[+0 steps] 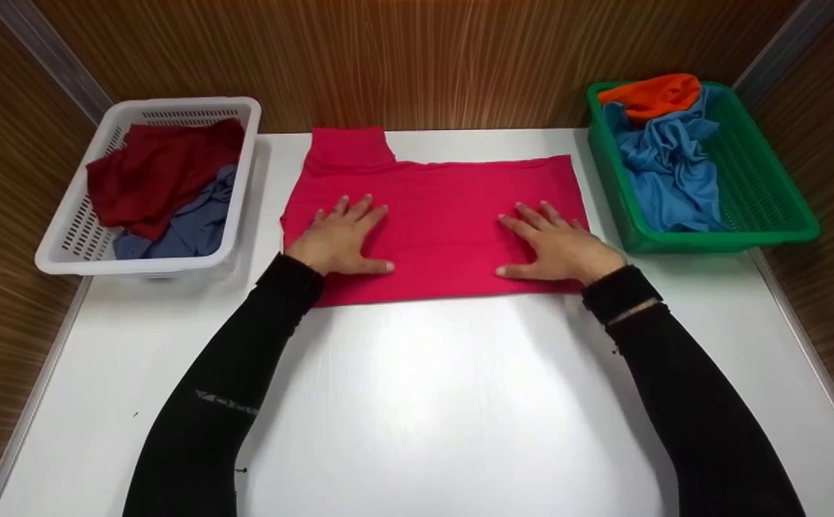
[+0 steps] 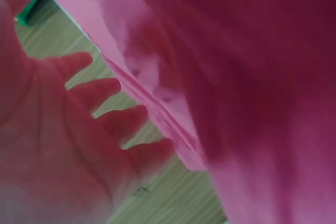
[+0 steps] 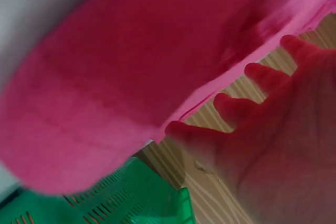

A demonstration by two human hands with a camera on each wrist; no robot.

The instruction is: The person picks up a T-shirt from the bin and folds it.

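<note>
A bright pink garment lies folded into a long flat shape on the white table, with what looks like a sleeve jutting out at its upper left. Over its left part is my left hand, palm down, fingers spread. My right hand is spread the same way over the right part. In the wrist views, the left palm and the right palm face the pink cloth, and neither holds any of it. Whether the palms press on the cloth or hover just above it, I cannot tell.
At the back left stands a white basket holding dark red and grey-blue cloths. A green basket at the back right holds blue and orange cloths. Wood-patterned panels border the white table at the back and sides.
</note>
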